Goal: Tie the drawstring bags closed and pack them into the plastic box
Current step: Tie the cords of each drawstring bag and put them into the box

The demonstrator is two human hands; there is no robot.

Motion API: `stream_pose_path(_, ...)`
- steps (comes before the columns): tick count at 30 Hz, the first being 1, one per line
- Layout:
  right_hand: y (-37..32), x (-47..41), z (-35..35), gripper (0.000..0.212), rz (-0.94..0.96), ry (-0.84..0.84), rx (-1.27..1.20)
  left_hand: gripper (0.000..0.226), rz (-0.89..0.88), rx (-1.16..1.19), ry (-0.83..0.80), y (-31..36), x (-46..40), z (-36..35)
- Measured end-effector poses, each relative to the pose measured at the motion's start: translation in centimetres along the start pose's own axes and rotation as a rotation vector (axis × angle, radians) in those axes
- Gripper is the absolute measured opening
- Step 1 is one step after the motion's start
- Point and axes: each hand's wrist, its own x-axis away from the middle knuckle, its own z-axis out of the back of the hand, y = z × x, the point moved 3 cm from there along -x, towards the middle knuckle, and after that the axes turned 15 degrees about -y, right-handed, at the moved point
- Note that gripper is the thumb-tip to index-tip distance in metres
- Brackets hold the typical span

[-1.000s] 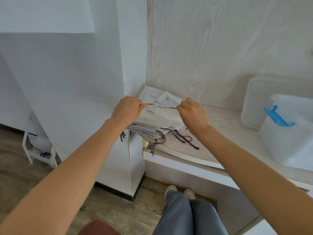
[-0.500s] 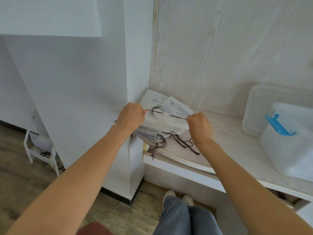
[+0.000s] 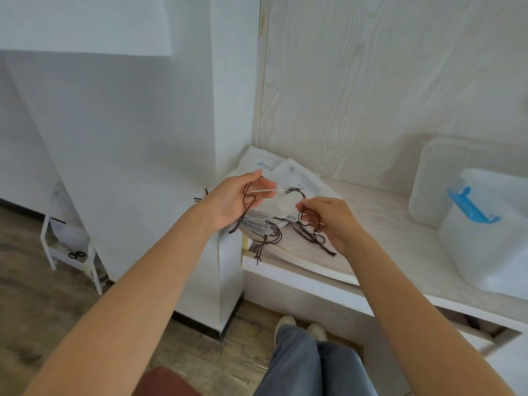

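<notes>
On the pale wood-grain bench (image 3: 371,224), untied drawstring bags (image 3: 288,190) are stacked. One dark cord (image 3: 248,201) is pinched by the left hand (image 3: 237,198), another by the right hand (image 3: 328,218). Nothing is seen packed in the plastic box (image 3: 485,238).

The person's arms are bare from the wrists back to the lower edge of the view, with no sleeve, watch, ring or band showing on either. The left hand (image 3: 239,200) and the right hand (image 3: 328,221) are bare too, without gloves. Below the shelf (image 3: 380,270), the legs are clad in grey-blue trousers (image 3: 311,367) of a soft, plain cloth, creased lengthwise along each leg. Just beyond the trouser hems, nearer the shelf, sit two pale, off-white shoes (image 3: 300,327) with rounded toes, side by side; their lacing and soles cannot be made out.
</notes>
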Motion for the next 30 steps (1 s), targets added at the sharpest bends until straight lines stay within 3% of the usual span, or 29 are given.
stream_pose_path(6,-1.2,0.0,-1.6,0.023,0.059,-0.219,-0.454,0.029,-0.139,0.33,-0.101,-0.1,-1.0,-2.7)
stream_pose_path(9,-1.8,0.1,-2.1,0.033,0.112,-0.27,-0.527,0.032,-0.162,0.282,-0.07,-0.1,-1.8,-3.4)
stream_pose_path(14,-1.8,0.2,-3.0,0.021,0.154,-0.326,-0.562,0.033,-0.149,0.203,-0.034,-0.3,-2.3,-4.1)
stream_pose_path(26,-2.6,0.9,-2.2,0.014,0.191,-0.327,-0.27,0.029,-0.119,0.01,-0.082,0.4,-2.4,-5.0)
stream_pose_path(30,-3.1,1.0,-1.0,0.011,0.183,-0.259,0.055,0.029,-0.122,-0.107,-0.037,0.4,-2.2,-4.9)
